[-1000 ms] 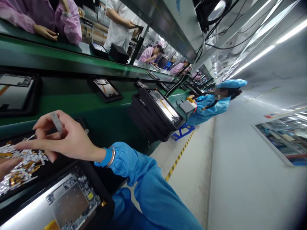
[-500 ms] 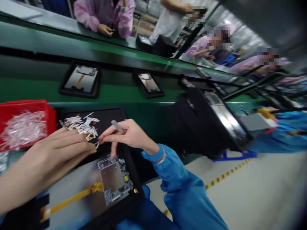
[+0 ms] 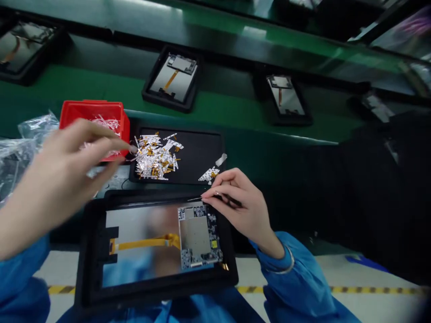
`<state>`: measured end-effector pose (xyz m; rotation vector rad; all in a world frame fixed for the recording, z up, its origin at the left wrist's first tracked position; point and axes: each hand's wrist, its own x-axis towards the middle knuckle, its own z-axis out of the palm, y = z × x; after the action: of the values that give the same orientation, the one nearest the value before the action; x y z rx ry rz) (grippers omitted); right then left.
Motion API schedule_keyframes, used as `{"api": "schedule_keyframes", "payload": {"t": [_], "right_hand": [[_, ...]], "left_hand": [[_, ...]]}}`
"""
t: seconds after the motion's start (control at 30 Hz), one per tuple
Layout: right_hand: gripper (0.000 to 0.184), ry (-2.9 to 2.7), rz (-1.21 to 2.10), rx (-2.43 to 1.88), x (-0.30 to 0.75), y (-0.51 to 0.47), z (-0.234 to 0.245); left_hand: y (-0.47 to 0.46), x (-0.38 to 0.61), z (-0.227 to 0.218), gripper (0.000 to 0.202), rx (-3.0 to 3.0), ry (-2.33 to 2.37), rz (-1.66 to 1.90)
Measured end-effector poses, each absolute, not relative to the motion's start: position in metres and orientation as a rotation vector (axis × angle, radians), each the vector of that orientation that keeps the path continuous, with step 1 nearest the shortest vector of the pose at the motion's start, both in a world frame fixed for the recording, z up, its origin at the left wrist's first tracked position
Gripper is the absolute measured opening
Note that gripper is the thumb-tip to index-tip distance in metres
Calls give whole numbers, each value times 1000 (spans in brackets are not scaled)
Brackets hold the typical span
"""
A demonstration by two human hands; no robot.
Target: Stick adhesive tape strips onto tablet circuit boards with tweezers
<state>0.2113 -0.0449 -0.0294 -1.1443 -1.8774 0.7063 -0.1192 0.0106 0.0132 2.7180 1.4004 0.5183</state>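
Over the far edge of a black frame [image 3: 88, 264], near its far right corner, the right hand [image 3: 244, 208] has thumb and fingers pinched together on a slender dark tool [image 3: 231, 200]. Within the frame lies an opened device [image 3: 131, 224], its circuit board [image 3: 194, 237] toward the right edge and an orange ribbon cable [image 3: 144, 243] running from it to the left. The left hand [image 3: 67, 166], blurred and half curled, has its fingertips by the left edge of a black tray [image 3: 198, 154]; whether they grip anything I cannot tell. White and orange strips [image 3: 155, 159] are heaped along that edge, with a smaller cluster [image 3: 208, 174] at the near right corner. A red bin [image 3: 125, 128] of pale slivers [image 3: 107, 122] stands just beside the tray.
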Motion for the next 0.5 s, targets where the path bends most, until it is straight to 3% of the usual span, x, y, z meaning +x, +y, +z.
{"api": "schedule_keyframes", "payload": {"t": [0.03, 0.13, 0.33, 0.5], "right_hand": [[6, -1884, 700, -1140, 211, -44, -31], [6, -1931, 689, -1112, 210, -42, -33], [7, -2101, 655, -1098, 214, -40, -30], [23, -2381, 464, -1157, 219, -40, -17]], "left_hand": [[2, -102, 15, 14, 2783, 1249, 547], [-19, -65, 12, 14, 2759, 910, 536], [-23, -49, -10, 31, 2636, 842, 585], [-25, -48, -13, 33, 2820, 755, 525]]}}
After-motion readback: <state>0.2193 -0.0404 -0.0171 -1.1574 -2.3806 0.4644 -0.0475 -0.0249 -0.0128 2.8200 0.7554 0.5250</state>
